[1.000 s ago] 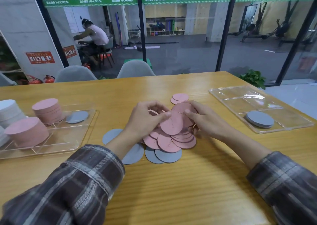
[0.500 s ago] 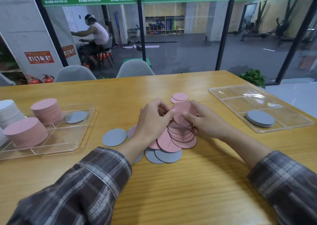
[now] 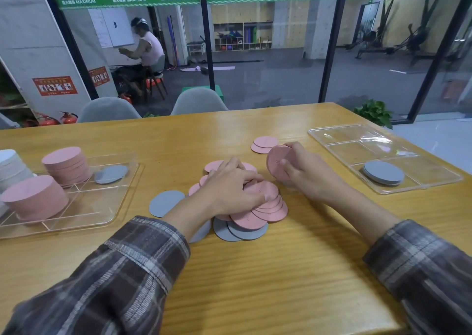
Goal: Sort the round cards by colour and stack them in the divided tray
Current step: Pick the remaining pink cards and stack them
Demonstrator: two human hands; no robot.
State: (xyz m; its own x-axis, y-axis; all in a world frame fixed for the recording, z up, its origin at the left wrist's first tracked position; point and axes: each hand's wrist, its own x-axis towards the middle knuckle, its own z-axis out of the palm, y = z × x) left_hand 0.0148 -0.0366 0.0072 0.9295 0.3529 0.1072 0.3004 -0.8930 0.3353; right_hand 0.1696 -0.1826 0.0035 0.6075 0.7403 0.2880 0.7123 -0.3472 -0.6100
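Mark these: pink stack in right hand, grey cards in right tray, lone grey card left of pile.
pink stack [image 3: 274, 159], head view, its flat face.
grey cards [image 3: 383, 172], head view, top card's centre.
lone grey card [image 3: 166, 203], head view, centre.

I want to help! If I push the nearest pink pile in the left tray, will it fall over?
Probably it shears sideways rather than tipping whole: the nearest pink pile is many loose thin cards, wider than tall. The left tray looks shallow, so upper cards could spill over. The cards seem stiff: the bunch the right hand grips stands unbent.
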